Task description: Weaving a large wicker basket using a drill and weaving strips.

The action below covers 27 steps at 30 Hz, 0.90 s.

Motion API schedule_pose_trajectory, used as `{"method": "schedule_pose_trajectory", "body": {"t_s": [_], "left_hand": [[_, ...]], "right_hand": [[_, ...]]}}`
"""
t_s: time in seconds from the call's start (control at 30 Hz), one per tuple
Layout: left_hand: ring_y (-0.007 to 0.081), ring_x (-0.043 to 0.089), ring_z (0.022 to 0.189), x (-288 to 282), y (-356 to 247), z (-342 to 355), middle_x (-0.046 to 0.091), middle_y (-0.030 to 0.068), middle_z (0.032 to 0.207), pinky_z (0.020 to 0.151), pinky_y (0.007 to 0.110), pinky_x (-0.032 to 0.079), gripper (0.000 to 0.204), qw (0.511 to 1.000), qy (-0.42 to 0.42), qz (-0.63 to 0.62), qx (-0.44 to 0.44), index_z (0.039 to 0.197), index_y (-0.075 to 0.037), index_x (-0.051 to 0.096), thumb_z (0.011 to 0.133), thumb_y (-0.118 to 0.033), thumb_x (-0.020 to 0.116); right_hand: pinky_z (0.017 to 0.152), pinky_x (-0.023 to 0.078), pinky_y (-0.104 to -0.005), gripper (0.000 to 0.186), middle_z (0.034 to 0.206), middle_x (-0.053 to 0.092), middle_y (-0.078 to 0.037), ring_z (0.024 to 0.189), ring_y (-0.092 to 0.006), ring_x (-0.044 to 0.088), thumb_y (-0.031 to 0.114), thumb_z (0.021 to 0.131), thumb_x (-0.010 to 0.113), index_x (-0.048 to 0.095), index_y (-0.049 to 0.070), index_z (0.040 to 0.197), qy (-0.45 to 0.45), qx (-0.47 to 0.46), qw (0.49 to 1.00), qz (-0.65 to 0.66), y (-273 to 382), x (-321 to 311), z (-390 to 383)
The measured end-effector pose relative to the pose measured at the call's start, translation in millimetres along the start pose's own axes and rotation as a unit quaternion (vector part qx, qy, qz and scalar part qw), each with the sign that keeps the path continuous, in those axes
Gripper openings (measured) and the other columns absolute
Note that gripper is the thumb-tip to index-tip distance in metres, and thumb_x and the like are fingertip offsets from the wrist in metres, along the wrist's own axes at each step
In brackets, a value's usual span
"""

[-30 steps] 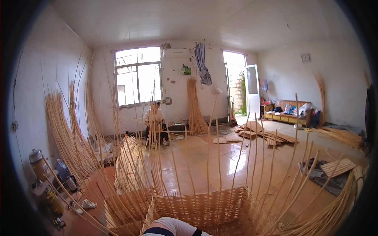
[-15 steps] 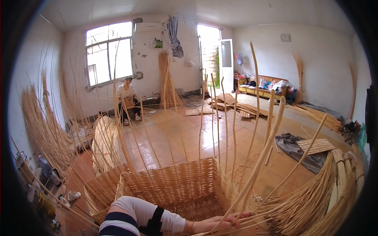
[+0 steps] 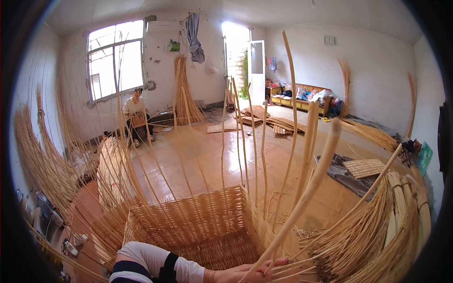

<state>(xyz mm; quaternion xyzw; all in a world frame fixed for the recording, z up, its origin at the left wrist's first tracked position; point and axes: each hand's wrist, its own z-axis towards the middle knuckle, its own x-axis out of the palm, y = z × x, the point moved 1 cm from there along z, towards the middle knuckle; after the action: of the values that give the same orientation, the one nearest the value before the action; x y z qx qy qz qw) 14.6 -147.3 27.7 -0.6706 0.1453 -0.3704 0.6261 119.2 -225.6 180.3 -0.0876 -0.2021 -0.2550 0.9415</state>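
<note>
In front of me stands a rectangular wicker basket (image 3: 196, 214), open at the top. Thin rods rise from its left and far walls, and thicker stakes from its right side. My left arm, in a white sleeve with a black strap, reaches across the near side. At the near right corner my left hand (image 3: 245, 272) is closed around a willow rod (image 3: 279, 269), beside the base of a thick stake (image 3: 311, 188). Several other rods fan out rightward from there. The fingers are partly hidden behind the stake. My right hand does not show.
Bundled willow rods (image 3: 349, 236) lie close by on the right, near a dark cloth (image 3: 337, 172) with a woven panel (image 3: 364, 168). A pale bundle (image 3: 113, 174) stands at left. Another person (image 3: 137, 113) sits below the window. Woven panels (image 3: 283, 123) are stacked farther back.
The view has shifted, so the room and basket appear farther left and slightly higher. My left hand stays at the basket's near right corner, among the rods.
</note>
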Motion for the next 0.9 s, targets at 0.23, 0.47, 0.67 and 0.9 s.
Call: {"method": "schedule_pose_trajectory", "body": {"t_s": [0.23,0.47,0.67,0.9], "left_hand": [[0.0193,0.021,0.144,-3,1,3,0.023,0.0105,0.154,0.116,0.038,0.018,0.043,1.000,0.009,-0.011,0.006,0.137,-0.008,0.044,0.100,-0.029,0.049],[0.0192,0.019,0.145,-8,-6,4,0.021,0.0108,0.155,0.117,0.038,0.017,0.044,1.000,0.016,-0.004,0.012,0.139,-0.009,0.043,0.100,-0.030,0.049],[0.0191,0.018,0.146,-11,-3,4,0.020,0.0110,0.157,0.117,0.039,0.016,0.045,1.000,0.022,-0.008,0.009,0.140,-0.009,0.042,0.101,-0.030,0.049],[0.0190,0.017,0.147,-12,-2,7,0.019,0.0113,0.158,0.117,0.039,0.015,0.047,1.000,0.027,-0.005,0.001,0.141,-0.009,0.041,0.101,-0.031,0.049]], "right_hand": [[0.089,0.040,-0.0421,0.086,0.107,0.057,-0.027,0.090,-0.0292,0.055,0.066,0.098,0.028,0.008,0.003,0.155,-0.012,0.019,1.000,0.001,-3,-17,-4],[0.087,0.045,-0.0418,0.036,0.106,0.063,-0.017,0.092,-0.0274,0.061,0.023,0.086,0.066,0.061,0.000,0.113,0.070,0.002,0.501,-0.863,47,-30,-65],[0.111,0.024,-0.0499,0.034,0.124,0.063,-0.008,0.116,-0.0215,0.058,0.017,0.082,0.058,0.066,0.015,0.115,0.072,0.113,0.150,-0.980,41,-46,-111],[0.112,0.022,-0.0475,0.039,0.129,0.061,-0.007,0.122,-0.0212,0.055,0.021,0.083,0.056,0.064,0.016,0.121,0.092,0.105,0.147,-0.979,53,-58,-131]]}}
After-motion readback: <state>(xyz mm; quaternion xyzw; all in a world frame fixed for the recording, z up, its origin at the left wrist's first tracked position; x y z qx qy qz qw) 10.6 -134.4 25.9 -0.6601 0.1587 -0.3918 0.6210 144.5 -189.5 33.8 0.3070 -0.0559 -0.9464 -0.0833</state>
